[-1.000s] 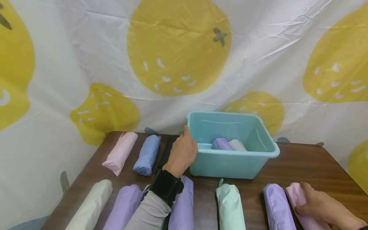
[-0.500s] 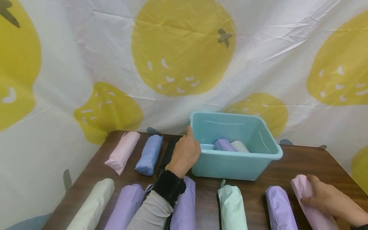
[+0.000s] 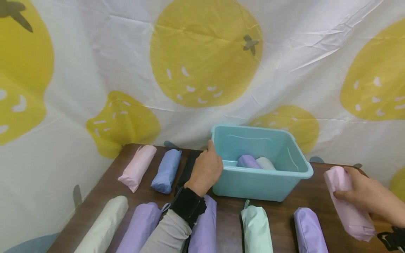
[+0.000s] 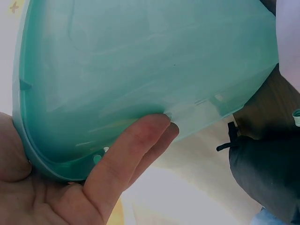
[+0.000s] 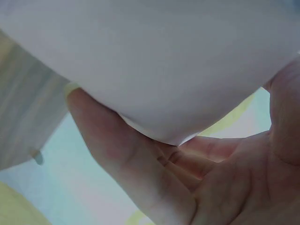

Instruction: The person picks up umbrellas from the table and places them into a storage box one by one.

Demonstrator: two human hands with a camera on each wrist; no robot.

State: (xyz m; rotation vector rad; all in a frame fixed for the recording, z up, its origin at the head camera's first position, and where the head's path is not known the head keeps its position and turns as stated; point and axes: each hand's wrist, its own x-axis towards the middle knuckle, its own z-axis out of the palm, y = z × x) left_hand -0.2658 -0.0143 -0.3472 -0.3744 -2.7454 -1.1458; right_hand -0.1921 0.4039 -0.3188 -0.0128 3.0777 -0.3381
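In the head view my right hand [image 3: 368, 191] holds a pink folded umbrella [image 3: 339, 184] in its sleeve, raised over the table's right side. Its pale sleeve [image 5: 159, 70] fills the upper right wrist view, with fingers and thumb around it. My left hand [image 3: 205, 170] grips the left end of a teal plastic bin [image 3: 250, 186]. In the left wrist view, two fingers [image 4: 126, 159] lie along the bin's outer wall [image 4: 164, 61], and the thumb is at the rim. Inside the bin lie a purple umbrella [image 3: 249, 161] and a whitish one [image 3: 265, 163].
On the brown table [image 3: 227, 225], a purple umbrella [image 3: 310, 230] and a mint one [image 3: 257, 228] lie in front. More purple umbrellas and a cream one [image 3: 102, 223] lie front left. Pink [image 3: 139, 165], blue [image 3: 167, 170] and black [image 3: 190, 168] ones lie behind. A fruit-print cloth [image 3: 190, 123] hangs behind.
My right hand has lifted the pink umbrella off the table beside the purple one and brought it up and slightly right. My left hand stays at the bin. The view has shifted slightly.
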